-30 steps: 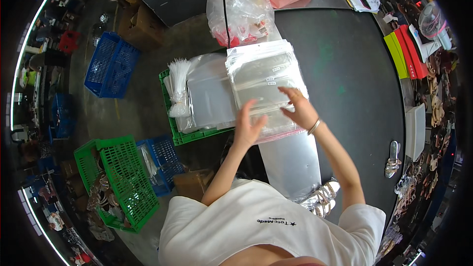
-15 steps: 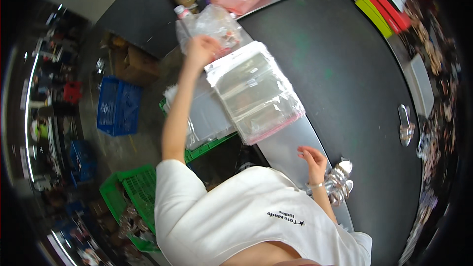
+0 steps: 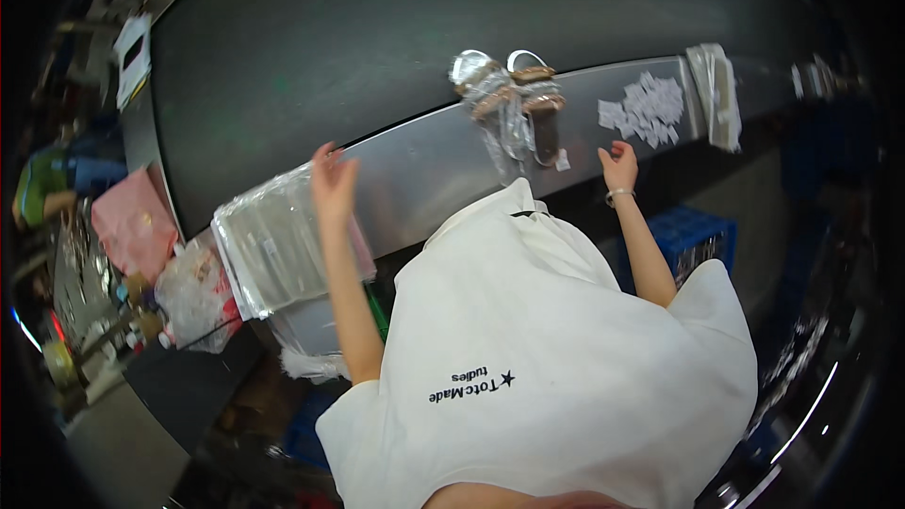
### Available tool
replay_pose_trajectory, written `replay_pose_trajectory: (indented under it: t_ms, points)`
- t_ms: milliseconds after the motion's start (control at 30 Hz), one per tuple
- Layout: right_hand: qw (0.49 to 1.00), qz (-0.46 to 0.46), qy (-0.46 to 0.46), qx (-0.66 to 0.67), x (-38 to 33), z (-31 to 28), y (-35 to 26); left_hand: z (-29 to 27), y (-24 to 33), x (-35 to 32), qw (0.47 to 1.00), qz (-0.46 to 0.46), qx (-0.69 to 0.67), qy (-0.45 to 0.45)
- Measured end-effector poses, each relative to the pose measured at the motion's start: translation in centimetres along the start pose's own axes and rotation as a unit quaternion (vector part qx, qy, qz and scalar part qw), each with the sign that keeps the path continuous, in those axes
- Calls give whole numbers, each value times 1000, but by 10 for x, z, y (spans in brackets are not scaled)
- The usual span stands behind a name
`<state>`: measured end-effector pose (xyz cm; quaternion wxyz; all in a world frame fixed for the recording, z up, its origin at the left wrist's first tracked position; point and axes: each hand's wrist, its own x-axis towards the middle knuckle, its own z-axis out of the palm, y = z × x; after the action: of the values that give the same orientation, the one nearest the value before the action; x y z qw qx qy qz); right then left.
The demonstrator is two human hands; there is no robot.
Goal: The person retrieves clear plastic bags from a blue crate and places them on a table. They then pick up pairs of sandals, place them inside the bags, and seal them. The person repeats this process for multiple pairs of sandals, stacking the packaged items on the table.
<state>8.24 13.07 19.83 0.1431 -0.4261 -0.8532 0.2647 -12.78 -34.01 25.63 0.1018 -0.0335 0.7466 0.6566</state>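
From where I stand, the pair of sandals [image 3: 537,99] is the middle of everything: it lies at the far edge of the metal strip [image 3: 415,165], toes lapping onto the black table [image 3: 330,28], with clear wrap over at least the left shoe. Well to the sandals' left, the left hand [image 3: 334,190] hangs at the near corner of the stack of clear bags [image 3: 278,250]; its fingers are blurred but look spread, with nothing seen between them, and I can't tell whether they touch the plastic. To the sandals' right and a little nearer the body, the right hand [image 3: 619,170] is raised just short of the heap of paper slips [image 3: 650,111], thumb apart from loosely curled fingers, apparently holding nothing. A white tag [image 3: 563,160] sits by the heel of the right sandal, and a flat bundle of bags [image 3: 721,99] lies beyond the slips. I'd judge this an in-between step, both hands free; taking a slip would call for a short forward reach and a fine fingertip pinch, lifting one without dragging its neighbours.
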Motion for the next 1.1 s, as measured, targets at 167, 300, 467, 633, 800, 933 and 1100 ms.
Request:
replay_pose_trajectory:
  t_ms: [167,300,467,633,800,933,1100]
  points:
    - [993,23,-111,29,-17,22,2,164,-25,20,984,-66,90,-142]
    - [988,-36,-151,13,-34,43,-9,228,-49,41,961,21,237,-139]
    - [982,46,-183,6,-30,55,-15,227,-37,35,992,-6,108,-62]
    - [976,28,-166,140,-16,47,-21,169,-32,-1,990,-58,-120,34]
    - [999,-3,-33,-16,-45,85,-85,131,-26,-54,949,-70,-306,-14]
    - [980,131,-140,51,-31,85,-91,98,-49,-91,901,-220,-373,-38]
    - [921,6,-245,302,-24,80,-80,91,-85,-108,928,-206,-311,-9]
